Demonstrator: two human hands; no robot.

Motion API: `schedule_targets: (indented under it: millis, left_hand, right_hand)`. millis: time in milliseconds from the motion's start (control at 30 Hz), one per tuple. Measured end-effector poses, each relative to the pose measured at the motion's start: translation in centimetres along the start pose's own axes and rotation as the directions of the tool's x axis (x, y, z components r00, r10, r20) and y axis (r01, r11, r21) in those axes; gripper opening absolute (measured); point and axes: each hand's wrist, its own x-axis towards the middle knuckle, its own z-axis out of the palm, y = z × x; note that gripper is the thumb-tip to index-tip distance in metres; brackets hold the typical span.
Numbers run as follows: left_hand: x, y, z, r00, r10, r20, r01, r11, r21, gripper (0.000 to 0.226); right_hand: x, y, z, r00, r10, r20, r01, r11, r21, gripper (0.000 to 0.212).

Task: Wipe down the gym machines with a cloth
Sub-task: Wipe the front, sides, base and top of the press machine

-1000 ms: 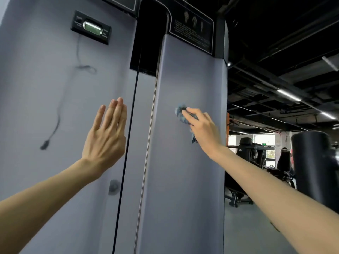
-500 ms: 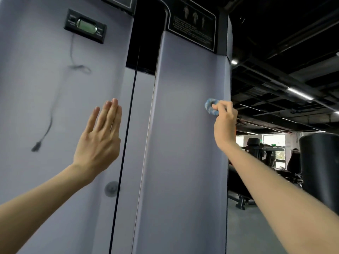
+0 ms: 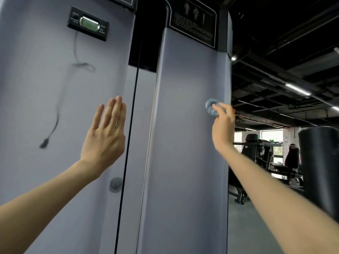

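A tall grey gym machine shroud fills the view, with a right panel (image 3: 183,125) and a left panel (image 3: 45,107). My right hand (image 3: 222,123) grips a small bunched blue cloth (image 3: 210,106) and presses it against the right panel near its right edge. My left hand (image 3: 105,136) is raised in front of the left panel with straight fingers held together, holding nothing; whether it touches the panel I cannot tell.
A black cable (image 3: 131,125) runs down the gap between the panels. A small display (image 3: 88,23) with a dangling wire (image 3: 55,121) sits on the left panel, an instruction plate (image 3: 194,21) tops the right. A black padded roller (image 3: 322,165) and other machines stand at right.
My right hand swept the cloth from the middle of the right panel to its right edge and slightly upward. The left hand stayed raised almost in place.
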Motion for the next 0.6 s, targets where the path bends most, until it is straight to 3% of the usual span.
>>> schedule_targets:
  millis: [67, 200, 333, 467, 600]
  left_hand:
    - [0.0, 0.0, 0.1, 1.0, 0.001, -0.003, -0.001, 1.0, -0.007, 0.07]
    - [0.1, 0.1, 0.0, 1.0, -0.004, -0.01, 0.004, 1.0, -0.023, 0.07]
    - [-0.1, 0.0, 0.0, 1.0, 0.001, -0.023, -0.002, 0.999, -0.05, 0.067]
    - [0.1, 0.2, -0.1, 0.999, -0.014, -0.032, 0.012, 0.999, -0.049, 0.068]
    - [0.0, 0.2, -0.3, 1.0, -0.015, -0.021, 0.014, 0.998, -0.055, 0.067]
  right_hand:
    - [-4.4, 0.6, 0.2, 0.997, -0.066, -0.043, 0.065, 0.997, -0.034, 0.052]
    - [-8.5, 2.3, -0.7, 0.982, -0.18, 0.065, 0.185, 0.978, -0.098, 0.054]
    - [-3.9, -0.2, -0.5, 0.998, -0.054, 0.044, 0.057, 0.995, -0.077, 0.052]
    - [-2.9, -2.5, 0.9, 0.991, 0.127, -0.03, -0.125, 0.99, 0.07, 0.051]
    - [-11.0, -3.0, 0.4, 0.99, -0.137, 0.016, 0.135, 0.988, 0.079, 0.056]
